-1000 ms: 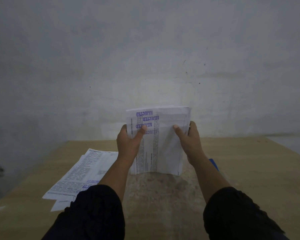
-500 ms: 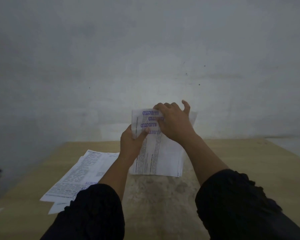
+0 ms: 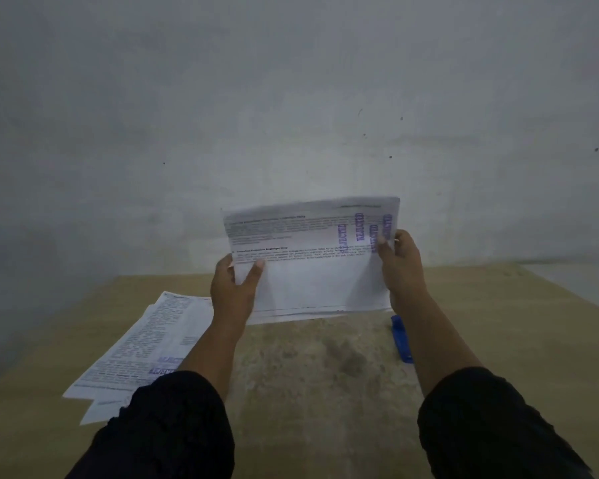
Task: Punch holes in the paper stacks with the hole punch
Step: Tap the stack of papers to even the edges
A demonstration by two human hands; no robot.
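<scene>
A white paper stack (image 3: 312,264) with printed text and purple stamps stands upright on its long edge above the middle of the wooden table (image 3: 498,323). My left hand (image 3: 234,292) grips its left edge, thumb on the front. My right hand (image 3: 400,267) grips its right edge near the stamps. A blue hole punch (image 3: 401,338) lies on the table under my right forearm, partly hidden by it. A second paper stack (image 3: 146,344) lies flat on the table at the left, slightly fanned.
A plain grey wall (image 3: 291,98) rises right behind the table. The table's left edge runs diagonally at the left, and its right corner ends near the far right. A worn, stained patch (image 3: 325,357) marks the table surface between my arms.
The held stack has been turned from portrait to landscape. My right hand moved from the top of the stack to its right edge; my left hand stayed on the left edge.
</scene>
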